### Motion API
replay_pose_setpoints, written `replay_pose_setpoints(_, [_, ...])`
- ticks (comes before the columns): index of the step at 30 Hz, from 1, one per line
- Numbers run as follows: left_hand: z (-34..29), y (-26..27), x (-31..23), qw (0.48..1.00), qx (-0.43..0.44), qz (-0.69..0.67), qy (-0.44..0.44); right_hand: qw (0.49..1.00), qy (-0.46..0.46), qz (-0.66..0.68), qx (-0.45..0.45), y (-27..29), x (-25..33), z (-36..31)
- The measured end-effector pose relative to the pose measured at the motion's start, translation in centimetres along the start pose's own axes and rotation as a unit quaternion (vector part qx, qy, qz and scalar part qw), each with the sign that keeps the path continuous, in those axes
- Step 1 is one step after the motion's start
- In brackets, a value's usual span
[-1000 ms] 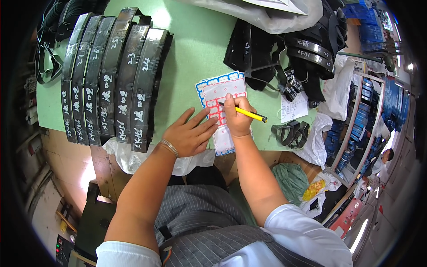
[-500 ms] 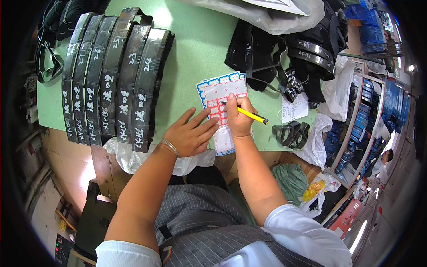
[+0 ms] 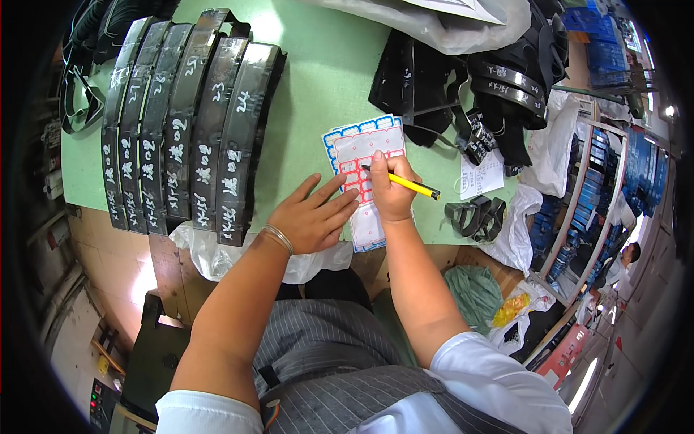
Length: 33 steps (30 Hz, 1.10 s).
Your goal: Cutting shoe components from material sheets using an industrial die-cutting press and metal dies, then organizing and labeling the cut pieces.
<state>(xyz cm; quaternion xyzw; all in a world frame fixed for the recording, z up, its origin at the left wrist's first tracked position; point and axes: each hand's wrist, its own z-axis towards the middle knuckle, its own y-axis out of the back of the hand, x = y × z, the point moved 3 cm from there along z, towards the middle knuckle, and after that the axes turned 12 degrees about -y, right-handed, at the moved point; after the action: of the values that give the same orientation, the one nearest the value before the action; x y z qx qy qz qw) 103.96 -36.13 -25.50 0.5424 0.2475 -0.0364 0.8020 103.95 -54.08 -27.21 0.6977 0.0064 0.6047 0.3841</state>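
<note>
My right hand (image 3: 395, 189) is closed round a yellow marker pen (image 3: 413, 185) with a black end. Its dark tip points left at a red-bordered label sheet (image 3: 366, 145), over one of the small boxes; whether it touches the paper I cannot tell. Small dark marks show in a box left of the tip. Beneath that sheet, blue-bordered label sheets (image 3: 352, 132) stick out at the edges. My left hand (image 3: 312, 217) lies flat with fingers spread, fingertips on the sheet's left edge, and holds nothing.
On the green table (image 3: 311, 79), several dark curved strips (image 3: 246, 137) with white handwriting stand at left. Black straps and fabric pieces (image 3: 423, 94) pile up at far right, near a handwritten paper (image 3: 482, 176) and black loops (image 3: 475, 219). Clear plastic (image 3: 318, 266) hangs at the front edge.
The whole view has shifted slightly. My hands, the marker pen and the sheets keep nearly the same places relative to each other.
</note>
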Motion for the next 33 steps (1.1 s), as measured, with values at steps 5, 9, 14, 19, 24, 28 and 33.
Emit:
replay_pose_setpoints(5, [0.0, 0.1, 0.0, 1.000, -0.003, 0.004, 0.002, 1.000, -0.006, -0.004, -0.011, -0.1, -0.2, 0.0])
replay_pose_setpoints(9, [0.0, 0.0, 0.0, 1.000, 0.003, 0.000, 0.000, 1.000, 0.010, -0.007, -0.007, 0.0, 0.0, 0.0])
replay_pose_setpoints(14, [-0.1, -0.1, 0.0, 1.000, -0.005, 0.006, 0.001, 1.000, 0.003, 0.004, 0.009, 0.0, -0.2, -0.1])
replay_pose_setpoints(19, [-0.1, -0.2, -0.1, 1.000, -0.005, 0.008, -0.002, 1.000, 0.007, -0.004, -0.008, 0.0, 0.0, -0.1])
replay_pose_setpoints(24, [0.2, 0.0, -0.1, 1.000, 0.004, -0.003, -0.006, 0.997, -0.043, 0.055, -0.013, 0.0, -0.3, 0.1])
replay_pose_setpoints(28, [-0.2, 0.3, -0.1, 1.000, 0.003, 0.007, -0.002, 0.988, -0.109, 0.109, -0.014, 0.6, -0.5, 0.5])
replay_pose_setpoints(33, [0.2, 0.2, 0.0, 1.000, 0.000, 0.000, -0.005, 0.992, -0.088, 0.088, -0.030, 0.8, -0.8, 0.9])
